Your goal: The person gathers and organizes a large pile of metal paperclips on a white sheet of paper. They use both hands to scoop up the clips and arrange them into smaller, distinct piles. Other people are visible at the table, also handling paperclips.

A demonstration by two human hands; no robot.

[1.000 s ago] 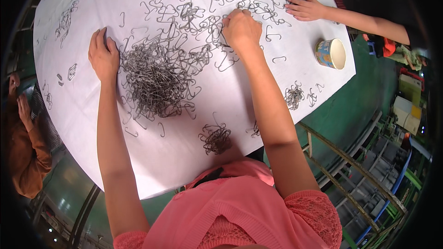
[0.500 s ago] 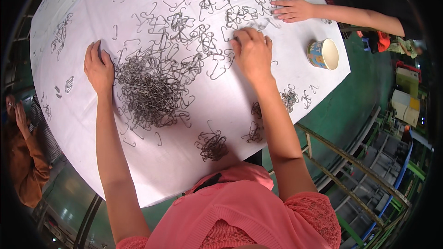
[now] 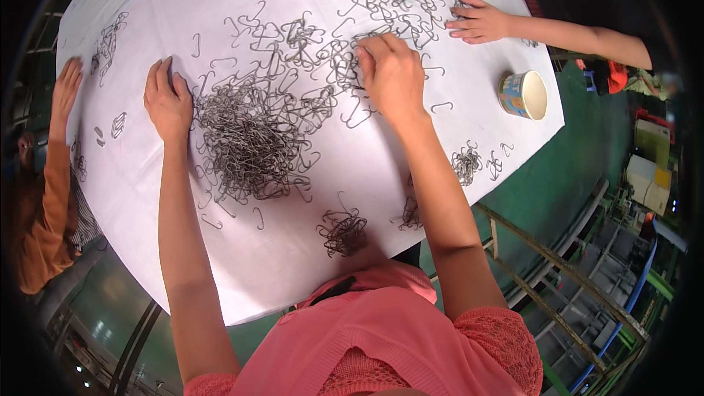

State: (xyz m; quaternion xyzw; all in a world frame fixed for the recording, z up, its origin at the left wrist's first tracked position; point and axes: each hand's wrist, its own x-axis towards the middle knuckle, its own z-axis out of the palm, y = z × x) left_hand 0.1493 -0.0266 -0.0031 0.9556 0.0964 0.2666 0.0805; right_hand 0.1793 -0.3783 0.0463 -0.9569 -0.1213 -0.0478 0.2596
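The left hand (image 3: 169,103) rests half open on the table (image 3: 282,275), beside the left edge of the hook pile (image 3: 253,145), nothing visibly held. The right hand (image 3: 394,77) curls at loose hooks (image 3: 340,61) beyond; its grip is hidden.

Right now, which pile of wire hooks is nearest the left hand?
The large dense pile, the biggest on the white table; the left hand is alongside its left side. The smaller piles lie farther off.
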